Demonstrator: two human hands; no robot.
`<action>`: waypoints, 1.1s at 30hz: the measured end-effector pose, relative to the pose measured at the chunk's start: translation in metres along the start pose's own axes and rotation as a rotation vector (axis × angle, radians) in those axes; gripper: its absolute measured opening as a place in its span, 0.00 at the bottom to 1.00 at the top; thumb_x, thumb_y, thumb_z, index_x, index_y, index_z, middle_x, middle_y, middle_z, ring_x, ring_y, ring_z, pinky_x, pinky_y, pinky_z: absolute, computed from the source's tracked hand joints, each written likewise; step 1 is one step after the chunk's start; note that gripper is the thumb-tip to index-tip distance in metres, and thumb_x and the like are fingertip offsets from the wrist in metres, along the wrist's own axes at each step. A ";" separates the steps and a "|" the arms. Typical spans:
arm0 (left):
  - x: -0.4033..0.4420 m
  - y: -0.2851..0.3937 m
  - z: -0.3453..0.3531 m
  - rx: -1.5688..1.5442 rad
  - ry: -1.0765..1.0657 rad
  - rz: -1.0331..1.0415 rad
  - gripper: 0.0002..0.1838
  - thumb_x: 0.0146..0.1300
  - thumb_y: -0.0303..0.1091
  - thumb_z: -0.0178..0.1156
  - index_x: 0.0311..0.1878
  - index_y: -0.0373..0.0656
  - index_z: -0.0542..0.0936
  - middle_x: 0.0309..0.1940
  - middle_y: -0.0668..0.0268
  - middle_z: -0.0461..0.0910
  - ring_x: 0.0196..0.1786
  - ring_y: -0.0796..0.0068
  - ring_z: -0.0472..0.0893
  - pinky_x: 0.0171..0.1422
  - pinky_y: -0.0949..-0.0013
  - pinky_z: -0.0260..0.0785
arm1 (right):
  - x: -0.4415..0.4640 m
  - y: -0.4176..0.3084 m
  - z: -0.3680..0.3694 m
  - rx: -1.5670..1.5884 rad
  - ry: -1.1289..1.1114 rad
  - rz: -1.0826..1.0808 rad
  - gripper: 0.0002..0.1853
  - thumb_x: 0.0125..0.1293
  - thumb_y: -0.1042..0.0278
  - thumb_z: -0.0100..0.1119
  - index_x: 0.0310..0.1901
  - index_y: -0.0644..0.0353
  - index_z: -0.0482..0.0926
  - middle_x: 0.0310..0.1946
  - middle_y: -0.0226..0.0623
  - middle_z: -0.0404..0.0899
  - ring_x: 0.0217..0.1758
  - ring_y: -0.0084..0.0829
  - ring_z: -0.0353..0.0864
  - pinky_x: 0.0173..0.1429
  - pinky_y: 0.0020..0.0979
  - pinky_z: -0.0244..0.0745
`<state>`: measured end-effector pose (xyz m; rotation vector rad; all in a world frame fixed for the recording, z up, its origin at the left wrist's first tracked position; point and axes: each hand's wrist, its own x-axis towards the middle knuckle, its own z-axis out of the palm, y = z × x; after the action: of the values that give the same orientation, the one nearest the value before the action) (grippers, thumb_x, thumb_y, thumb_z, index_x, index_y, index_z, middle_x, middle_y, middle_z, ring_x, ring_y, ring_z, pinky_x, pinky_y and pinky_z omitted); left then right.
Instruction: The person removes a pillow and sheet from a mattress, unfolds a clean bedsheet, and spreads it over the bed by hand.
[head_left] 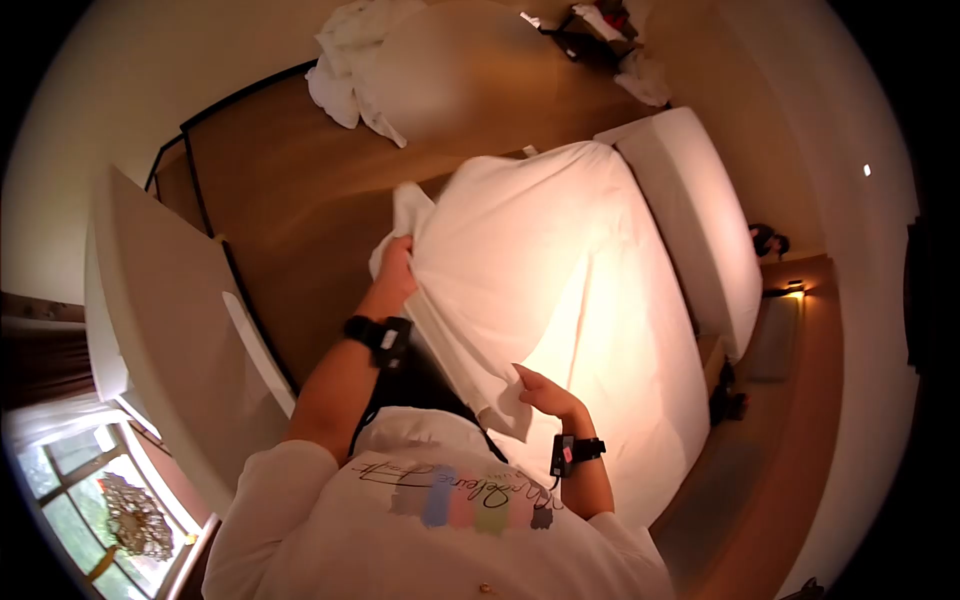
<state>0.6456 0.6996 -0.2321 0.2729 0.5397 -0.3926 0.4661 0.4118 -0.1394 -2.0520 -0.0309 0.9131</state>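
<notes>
A large white sheet (520, 230) lies spread over the bed before me, wrinkled in places and brightly lit near its middle. My left hand (397, 268) is closed round a bunched part of its left edge, lifting the cloth a little. Closer to my body, my right hand (548, 392) pinches the near edge, and a loose flap hangs below its fingers. The fingertips of both hands are partly hidden by the fabric. Each wrist wears a black strap with a small device.
Against the right-hand wall stands a white padded headboard-like block (690, 200). Brown floor (300, 210) stretches to the left, beside a pale panel (170, 300). White linen (350, 70) is heaped at the back near a blurred patch. A window (100, 500) is at lower left.
</notes>
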 end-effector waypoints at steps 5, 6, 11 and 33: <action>-0.054 0.110 0.011 0.468 -0.081 0.228 0.16 0.57 0.32 0.50 0.45 0.31 0.72 0.41 0.55 0.75 0.45 0.62 0.76 0.53 0.61 0.69 | 0.122 -0.062 0.006 0.291 0.014 -0.093 0.30 0.58 0.76 0.50 0.64 0.50 0.58 0.50 0.41 0.70 0.48 0.31 0.72 0.50 0.31 0.70; -0.060 0.111 0.013 0.524 0.015 0.196 0.14 0.57 0.31 0.53 0.44 0.33 0.72 0.40 0.58 0.75 0.43 0.66 0.76 0.50 0.65 0.69 | 0.140 -0.076 0.001 0.392 -0.042 -0.150 0.31 0.60 0.73 0.53 0.65 0.52 0.55 0.51 0.42 0.69 0.49 0.33 0.72 0.52 0.32 0.69; -0.073 0.128 0.052 1.815 -0.766 0.181 0.14 0.54 0.30 0.57 0.46 0.42 0.75 0.34 0.63 0.75 0.37 0.70 0.75 0.39 0.69 0.68 | 0.243 -0.136 0.013 0.748 -0.188 -0.319 0.30 0.58 0.73 0.52 0.63 0.63 0.55 0.52 0.41 0.69 0.51 0.35 0.72 0.57 0.33 0.67; 0.268 0.107 0.130 0.835 -0.300 -1.067 0.18 0.52 0.33 0.56 0.45 0.33 0.72 0.40 0.54 0.76 0.45 0.57 0.76 0.54 0.57 0.69 | 0.307 -0.287 0.086 0.377 0.873 0.329 0.12 0.54 0.71 0.46 0.39 0.66 0.72 0.33 0.57 0.75 0.41 0.56 0.73 0.47 0.48 0.68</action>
<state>0.9603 0.6712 -0.2554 0.7069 0.1511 -1.6804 0.7234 0.7558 -0.1448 -1.9521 0.8953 0.1145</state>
